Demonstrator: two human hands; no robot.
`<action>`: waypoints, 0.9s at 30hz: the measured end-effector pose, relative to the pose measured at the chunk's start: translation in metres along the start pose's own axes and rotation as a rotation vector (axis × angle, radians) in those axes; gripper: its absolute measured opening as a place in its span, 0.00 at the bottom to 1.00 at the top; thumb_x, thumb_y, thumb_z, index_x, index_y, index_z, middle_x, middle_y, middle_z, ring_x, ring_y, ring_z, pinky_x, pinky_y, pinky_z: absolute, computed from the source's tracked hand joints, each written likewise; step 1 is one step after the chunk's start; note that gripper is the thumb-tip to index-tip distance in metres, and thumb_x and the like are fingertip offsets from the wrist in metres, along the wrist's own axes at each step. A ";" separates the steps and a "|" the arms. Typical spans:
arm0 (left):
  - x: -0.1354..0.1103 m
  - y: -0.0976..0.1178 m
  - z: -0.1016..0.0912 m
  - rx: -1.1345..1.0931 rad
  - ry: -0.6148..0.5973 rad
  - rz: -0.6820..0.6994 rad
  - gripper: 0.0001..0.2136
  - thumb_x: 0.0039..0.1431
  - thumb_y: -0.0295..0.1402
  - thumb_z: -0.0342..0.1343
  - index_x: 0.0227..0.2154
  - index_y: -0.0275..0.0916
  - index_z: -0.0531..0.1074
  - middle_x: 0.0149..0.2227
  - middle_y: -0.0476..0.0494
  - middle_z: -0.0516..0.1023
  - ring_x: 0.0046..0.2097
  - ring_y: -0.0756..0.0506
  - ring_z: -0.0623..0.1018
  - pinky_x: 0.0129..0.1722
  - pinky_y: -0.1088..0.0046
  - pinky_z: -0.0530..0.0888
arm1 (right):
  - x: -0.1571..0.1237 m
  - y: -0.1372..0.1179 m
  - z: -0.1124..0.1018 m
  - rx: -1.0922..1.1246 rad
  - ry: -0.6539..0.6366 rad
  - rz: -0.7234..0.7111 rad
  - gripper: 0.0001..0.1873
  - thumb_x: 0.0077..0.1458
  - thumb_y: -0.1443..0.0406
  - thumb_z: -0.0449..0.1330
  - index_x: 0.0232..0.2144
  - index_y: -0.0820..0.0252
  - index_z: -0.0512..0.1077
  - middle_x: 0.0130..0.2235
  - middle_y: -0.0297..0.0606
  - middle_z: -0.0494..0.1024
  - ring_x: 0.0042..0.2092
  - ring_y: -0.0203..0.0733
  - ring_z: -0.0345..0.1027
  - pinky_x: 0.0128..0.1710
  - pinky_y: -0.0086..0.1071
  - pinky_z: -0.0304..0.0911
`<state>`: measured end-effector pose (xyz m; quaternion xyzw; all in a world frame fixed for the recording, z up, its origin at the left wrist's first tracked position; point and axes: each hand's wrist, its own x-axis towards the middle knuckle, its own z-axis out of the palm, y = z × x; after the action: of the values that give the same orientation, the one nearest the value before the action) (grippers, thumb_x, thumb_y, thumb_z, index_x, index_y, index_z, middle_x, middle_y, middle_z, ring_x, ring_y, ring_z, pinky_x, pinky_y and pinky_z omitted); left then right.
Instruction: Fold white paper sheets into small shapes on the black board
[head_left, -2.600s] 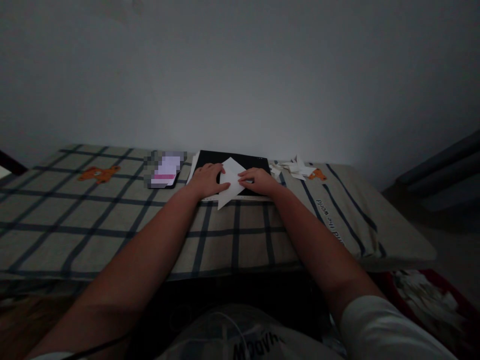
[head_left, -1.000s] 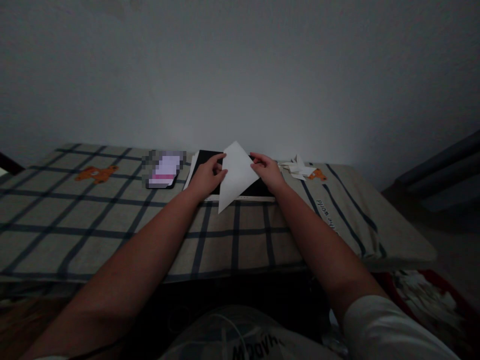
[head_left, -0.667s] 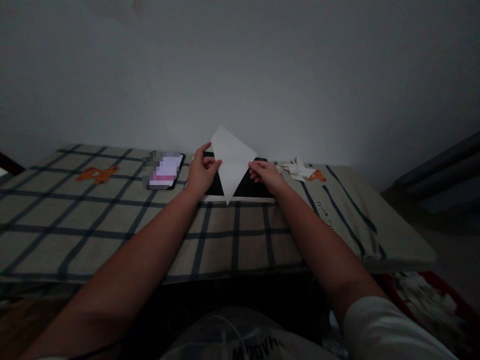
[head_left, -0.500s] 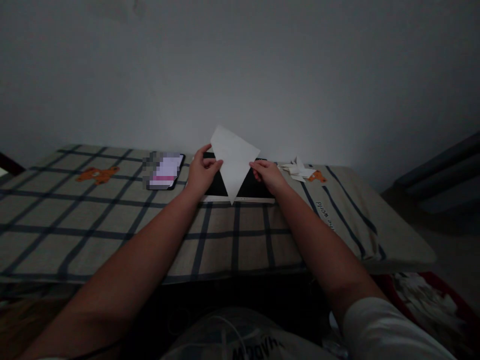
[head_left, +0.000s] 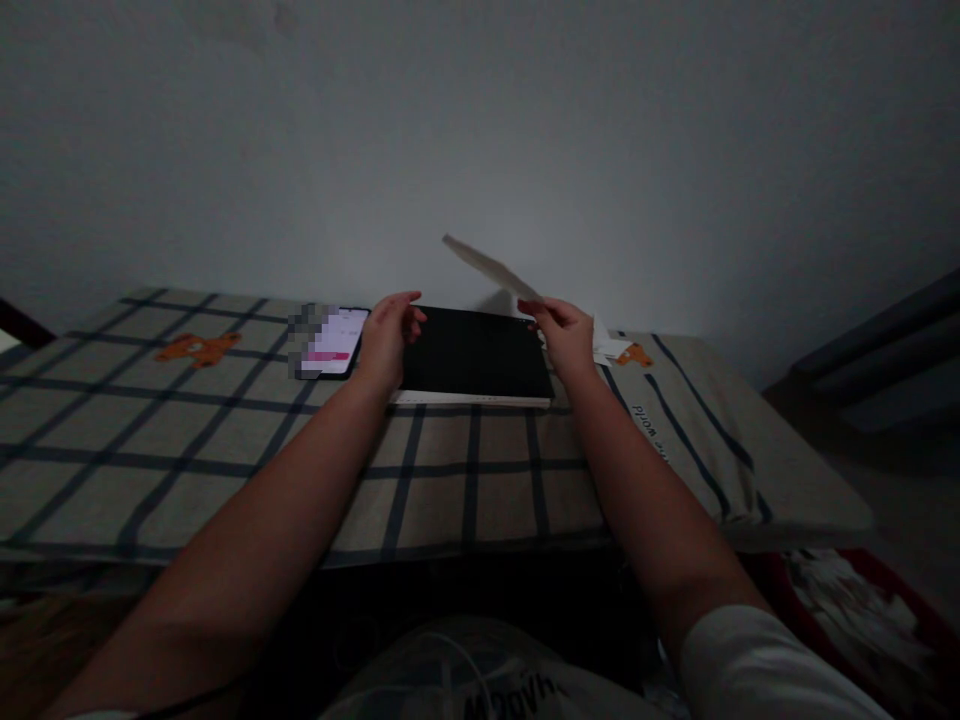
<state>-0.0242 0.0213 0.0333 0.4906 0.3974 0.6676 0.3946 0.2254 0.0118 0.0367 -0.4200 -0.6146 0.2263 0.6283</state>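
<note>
A folded white paper [head_left: 487,266] is lifted above a black board [head_left: 476,353], seen nearly edge-on and tilted up to the left. My right hand [head_left: 564,335] pinches its lower right corner at the board's far right edge. My left hand [head_left: 388,334] hovers over the board's left edge with fingers loosely curled and apart, holding nothing. The board lies on a checked cloth [head_left: 225,440] covering a low table.
A phone with a lit screen [head_left: 331,341] lies just left of my left hand. Folded white paper pieces [head_left: 611,347] sit beside my right hand. An orange bear print [head_left: 196,348] marks the cloth. A red mat with white scraps [head_left: 862,610] lies at the lower right.
The paper lay flat under both hands, then both lifted it upright. Now my left hand has let go, and my right hand swings the paper to the right, edge-on.
</note>
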 end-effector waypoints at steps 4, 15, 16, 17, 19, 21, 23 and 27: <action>0.008 -0.003 -0.008 0.081 0.147 0.030 0.10 0.59 0.39 0.51 0.34 0.41 0.74 0.29 0.48 0.75 0.27 0.50 0.71 0.24 0.76 0.65 | -0.002 0.020 -0.005 -0.300 -0.246 -0.065 0.10 0.55 0.63 0.62 0.38 0.54 0.81 0.39 0.39 0.83 0.42 0.43 0.76 0.45 0.39 0.69; -0.011 -0.006 -0.008 0.802 -0.794 0.340 0.23 0.49 0.51 0.63 0.43 0.41 0.78 0.48 0.41 0.78 0.52 0.39 0.74 0.54 0.61 0.67 | -0.001 0.037 -0.006 -0.693 -0.708 -0.216 0.12 0.54 0.71 0.62 0.38 0.53 0.81 0.43 0.40 0.81 0.47 0.44 0.73 0.51 0.40 0.66; -0.012 -0.008 -0.008 0.858 -0.851 0.353 0.24 0.47 0.51 0.64 0.44 0.41 0.78 0.49 0.40 0.78 0.53 0.38 0.73 0.55 0.61 0.66 | -0.001 0.037 -0.007 -0.711 -0.714 -0.231 0.12 0.54 0.71 0.62 0.38 0.53 0.81 0.44 0.40 0.80 0.47 0.44 0.72 0.51 0.41 0.65; -0.012 -0.011 -0.008 0.899 -0.885 0.360 0.25 0.46 0.51 0.65 0.44 0.41 0.78 0.50 0.40 0.78 0.54 0.38 0.73 0.56 0.60 0.66 | -0.001 0.037 -0.007 -0.721 -0.715 -0.242 0.12 0.54 0.71 0.62 0.38 0.54 0.81 0.44 0.41 0.79 0.48 0.45 0.71 0.51 0.41 0.65; -0.011 -0.016 -0.010 0.927 -0.897 0.372 0.24 0.47 0.50 0.65 0.44 0.42 0.78 0.51 0.40 0.78 0.54 0.38 0.73 0.56 0.59 0.66 | -0.002 0.036 -0.008 -0.724 -0.704 -0.255 0.12 0.54 0.70 0.61 0.39 0.54 0.81 0.45 0.42 0.77 0.48 0.46 0.69 0.51 0.42 0.64; -0.009 -0.020 -0.011 0.904 -0.884 0.388 0.20 0.49 0.47 0.64 0.43 0.42 0.79 0.49 0.41 0.79 0.53 0.39 0.75 0.55 0.61 0.67 | -0.003 0.034 -0.007 -0.705 -0.685 -0.260 0.13 0.53 0.70 0.61 0.39 0.54 0.81 0.46 0.42 0.75 0.49 0.46 0.67 0.53 0.43 0.63; -0.008 -0.022 -0.011 0.876 -0.875 0.401 0.16 0.51 0.44 0.63 0.41 0.43 0.80 0.47 0.42 0.80 0.51 0.41 0.76 0.53 0.62 0.68 | -0.005 0.030 -0.005 -0.661 -0.665 -0.253 0.14 0.54 0.71 0.59 0.39 0.54 0.81 0.47 0.41 0.75 0.50 0.45 0.67 0.54 0.43 0.61; -0.009 -0.021 -0.010 0.867 -0.871 0.420 0.12 0.53 0.42 0.62 0.37 0.43 0.80 0.47 0.41 0.80 0.50 0.41 0.77 0.53 0.61 0.69 | -0.010 0.020 0.003 -0.556 -0.740 -0.238 0.11 0.58 0.64 0.59 0.40 0.55 0.80 0.45 0.40 0.77 0.50 0.44 0.68 0.54 0.42 0.60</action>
<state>-0.0292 0.0196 0.0096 0.8984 0.3302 0.2494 0.1468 0.2260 0.0152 0.0144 -0.3903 -0.8780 0.1140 0.2526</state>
